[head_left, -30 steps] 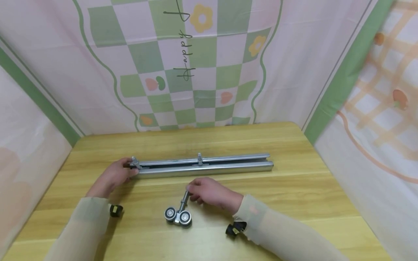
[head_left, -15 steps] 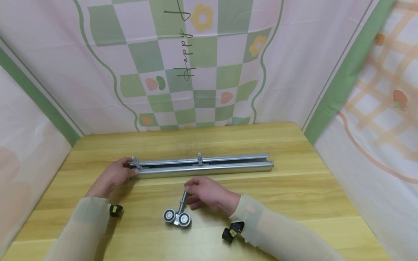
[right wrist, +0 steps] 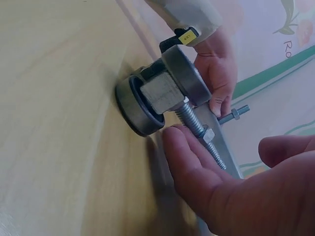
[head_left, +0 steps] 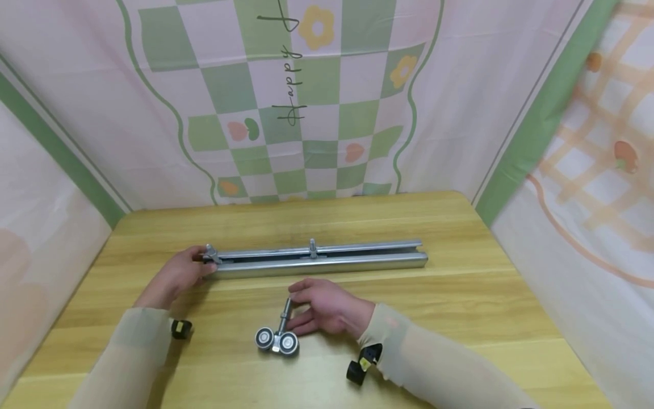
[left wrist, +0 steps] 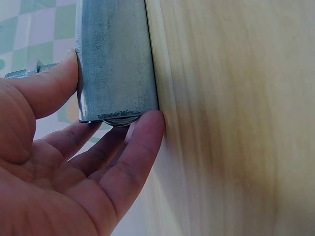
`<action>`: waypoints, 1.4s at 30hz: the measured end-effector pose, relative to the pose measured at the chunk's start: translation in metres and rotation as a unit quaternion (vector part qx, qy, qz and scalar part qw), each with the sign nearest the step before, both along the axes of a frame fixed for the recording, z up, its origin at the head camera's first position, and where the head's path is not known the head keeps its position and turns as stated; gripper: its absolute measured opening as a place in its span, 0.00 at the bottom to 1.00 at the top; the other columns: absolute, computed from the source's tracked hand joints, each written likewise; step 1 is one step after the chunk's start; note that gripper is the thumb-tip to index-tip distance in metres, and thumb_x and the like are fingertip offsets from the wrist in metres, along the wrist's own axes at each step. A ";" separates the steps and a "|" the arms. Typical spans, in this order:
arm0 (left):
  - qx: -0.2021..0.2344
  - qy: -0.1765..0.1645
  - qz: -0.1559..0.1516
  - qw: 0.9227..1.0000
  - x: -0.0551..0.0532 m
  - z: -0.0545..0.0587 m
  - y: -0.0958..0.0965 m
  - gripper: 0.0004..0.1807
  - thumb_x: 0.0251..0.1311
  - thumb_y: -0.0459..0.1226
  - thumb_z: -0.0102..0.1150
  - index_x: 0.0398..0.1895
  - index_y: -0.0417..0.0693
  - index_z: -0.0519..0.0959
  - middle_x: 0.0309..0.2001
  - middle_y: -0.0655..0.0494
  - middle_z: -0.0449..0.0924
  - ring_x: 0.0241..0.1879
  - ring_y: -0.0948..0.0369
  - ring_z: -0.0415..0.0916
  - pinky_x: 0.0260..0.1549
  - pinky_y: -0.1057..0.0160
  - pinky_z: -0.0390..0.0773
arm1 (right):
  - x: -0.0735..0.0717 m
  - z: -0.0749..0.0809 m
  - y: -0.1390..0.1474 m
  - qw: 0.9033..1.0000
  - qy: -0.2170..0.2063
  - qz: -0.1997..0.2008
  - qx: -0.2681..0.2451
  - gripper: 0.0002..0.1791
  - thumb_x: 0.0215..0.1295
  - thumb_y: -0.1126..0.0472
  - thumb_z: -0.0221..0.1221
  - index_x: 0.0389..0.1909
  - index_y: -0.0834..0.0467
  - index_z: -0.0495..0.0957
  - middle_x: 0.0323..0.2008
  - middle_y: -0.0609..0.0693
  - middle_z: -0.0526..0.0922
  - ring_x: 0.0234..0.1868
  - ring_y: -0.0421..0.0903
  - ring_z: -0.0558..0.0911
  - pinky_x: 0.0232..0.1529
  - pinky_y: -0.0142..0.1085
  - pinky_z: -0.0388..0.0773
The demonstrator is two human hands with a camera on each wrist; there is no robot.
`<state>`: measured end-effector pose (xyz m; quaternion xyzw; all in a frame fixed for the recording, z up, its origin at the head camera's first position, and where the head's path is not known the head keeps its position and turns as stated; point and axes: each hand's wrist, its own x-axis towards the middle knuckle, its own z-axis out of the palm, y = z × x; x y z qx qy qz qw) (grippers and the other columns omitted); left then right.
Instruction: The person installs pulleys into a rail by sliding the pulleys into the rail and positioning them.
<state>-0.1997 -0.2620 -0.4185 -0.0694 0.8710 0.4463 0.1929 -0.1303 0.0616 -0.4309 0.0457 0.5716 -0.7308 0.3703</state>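
A grey metal channel rail (head_left: pixel 368 263) lies across the table, its slot facing up. Two bolts (head_left: pixel 313 248) stand up from the slot, one mid-length and one by the left end. My left hand (head_left: pixel 181 271) grips the rail's left end, thumb at the upper edge and a fingertip at the lower corner; a curved wheel edge (left wrist: pixel 120 121) shows there. In front of the rail, a roller trolley (head_left: pixel 276 342) has its wheels toward me and its threaded bolt (right wrist: pixel 189 118) pointing at the rail. The extended fingers of my right hand (head_left: pixel 332 307) touch the bolt, thumb held apart.
The wooden table (head_left: pixel 460 318) carries the rail and trolley. Patterned fabric (head_left: pixel 322 85) hangs behind and at both sides. Black wrist cameras (head_left: pixel 364 364) sit at both cuffs.
My right thumb and fingers have spread from a pinch on the trolley's bolt. The trolley has shifted slightly left. My left hand and the rail have stayed put.
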 end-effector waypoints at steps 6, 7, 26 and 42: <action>-0.003 -0.001 0.002 1.000 0.000 0.000 0.001 0.41 0.70 0.39 0.60 0.77 0.35 0.50 0.69 0.31 0.57 0.58 0.45 0.69 0.52 0.52 0.78 | 0.001 -0.002 -0.002 1.000 0.005 -0.009 0.010 0.27 0.73 0.63 0.53 0.68 0.70 0.61 0.49 0.67 0.76 0.40 0.62 0.84 0.46 0.54 0.81; -0.003 -0.001 0.002 1.000 0.000 0.001 0.001 0.41 0.70 0.39 0.60 0.77 0.35 0.50 0.69 0.31 0.57 0.58 0.45 0.69 0.52 0.53 0.78 | 0.001 -0.002 -0.002 1.000 0.005 -0.011 0.011 0.27 0.73 0.63 0.53 0.68 0.70 0.61 0.49 0.67 0.77 0.40 0.61 0.84 0.46 0.54 0.81; -0.007 0.002 -0.003 1.000 0.000 0.001 0.000 0.40 0.70 0.40 0.60 0.77 0.35 0.51 0.69 0.31 0.58 0.57 0.46 0.70 0.51 0.52 0.78 | 0.009 -0.008 -0.015 0.998 0.014 -0.039 0.038 0.12 0.68 0.65 0.59 0.44 0.72 0.80 0.38 0.65 0.84 0.30 0.48 0.83 0.32 0.35 0.83; 0.000 0.003 -0.005 1.000 0.002 0.001 0.000 0.41 0.70 0.40 0.59 0.77 0.35 0.50 0.70 0.30 0.57 0.58 0.45 0.69 0.51 0.52 0.77 | 0.011 -0.012 -0.020 0.993 0.066 -0.054 0.084 0.08 0.66 0.69 0.61 0.41 0.71 0.81 0.31 0.62 0.84 0.23 0.43 0.79 0.23 0.29 0.79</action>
